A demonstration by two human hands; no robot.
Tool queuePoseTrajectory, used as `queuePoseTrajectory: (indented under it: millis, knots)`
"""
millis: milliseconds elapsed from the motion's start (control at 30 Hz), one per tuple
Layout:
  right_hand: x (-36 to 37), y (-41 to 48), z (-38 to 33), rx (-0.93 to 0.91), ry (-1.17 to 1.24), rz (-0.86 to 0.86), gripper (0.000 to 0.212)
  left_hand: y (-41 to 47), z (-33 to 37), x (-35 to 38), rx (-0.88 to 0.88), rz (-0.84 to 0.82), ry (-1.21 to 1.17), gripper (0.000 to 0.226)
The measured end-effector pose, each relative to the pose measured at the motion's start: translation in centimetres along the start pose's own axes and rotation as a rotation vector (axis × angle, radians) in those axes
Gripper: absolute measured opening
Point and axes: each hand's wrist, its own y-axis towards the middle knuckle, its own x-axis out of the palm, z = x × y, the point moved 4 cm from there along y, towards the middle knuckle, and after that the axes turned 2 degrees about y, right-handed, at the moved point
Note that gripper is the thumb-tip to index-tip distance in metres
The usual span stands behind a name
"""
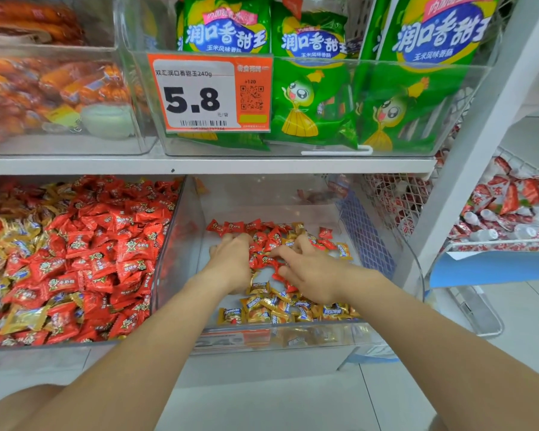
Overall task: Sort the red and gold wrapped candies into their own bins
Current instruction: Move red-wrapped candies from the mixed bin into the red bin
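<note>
Much bin (pixel 262 209) bare behind; left hand (pixel 231 262), right hand (pixel 311 272) on candies (pixel 276 236).

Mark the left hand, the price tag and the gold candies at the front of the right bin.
left hand (pixel 231 262), head view, back of the hand.
price tag (pixel 199 94), head view, white panel at the printed 5.8.
gold candies (pixel 277 309), head view, middle of the front pile.
</note>
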Motion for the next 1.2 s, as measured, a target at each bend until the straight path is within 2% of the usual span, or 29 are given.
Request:
queuePoseTrajectory:
  millis: [133,233,367,533,700,833,933,1000,1033,1133,1200]
  knots:
    - [0.2,0.2,-0.2,0.017,-0.161,0.030,0.060,0.2,-0.1,0.5,0.042,-0.013,-0.070,0.062]
    - [0.2,0.4,-0.5,-0.018,-0.165,0.042,0.061,0.0,0.4,0.8,0.137,-0.032,-0.102,0.060]
    - [-0.3,0.4,-1.0,-0.073,-0.090,0.096,0.031,-0.1,0.5,0.6,0.181,-0.016,-0.041,0.035]
    - [-1.3,-0.1,-0.7,-0.037,-0.039,0.182,0.013,-1.5,1.1,-0.6,0.164,0.087,-0.138,0.026]
    - [-3.9,-1.5,-0.6,0.032,0.227,0.347,0.012,-3.7,1.7,-3.5,0.198,0.187,-0.274,0.027]
    - [-4.4,-3.0,-0.8,0.121,0.464,0.310,0.017,-6.2,1.4,-5.8,0.209,0.181,-0.448,0.026]
    - [-4.7,-4.0,-1.9,0.170,0.781,0.303,0.020,-8.5,1.3,-7.0,0.264,0.121,-0.605,0.025]
    - [-4.7,-4.4,-3.4,0.137,0.981,0.307,0.019,-10.1,0.9,-7.9,0.327,0.109,-0.690,0.027]
    - [-4.7,-4.5,-4.1,0.125,0.959,0.339,0.019,-10.7,0.4,-8.5,0.356,0.129,-0.699,0.027]
    - [-4.9,-4.2,-5.9,0.153,0.426,0.550,0.021,-12.4,-1.4,-10.3,0.419,0.284,-0.555,0.028]
    - [-5.2,-4.0,-8.5,0.103,0.311,0.683,0.025,-13.3,-2.9,-11.5,0.419,0.416,-0.482,0.035]
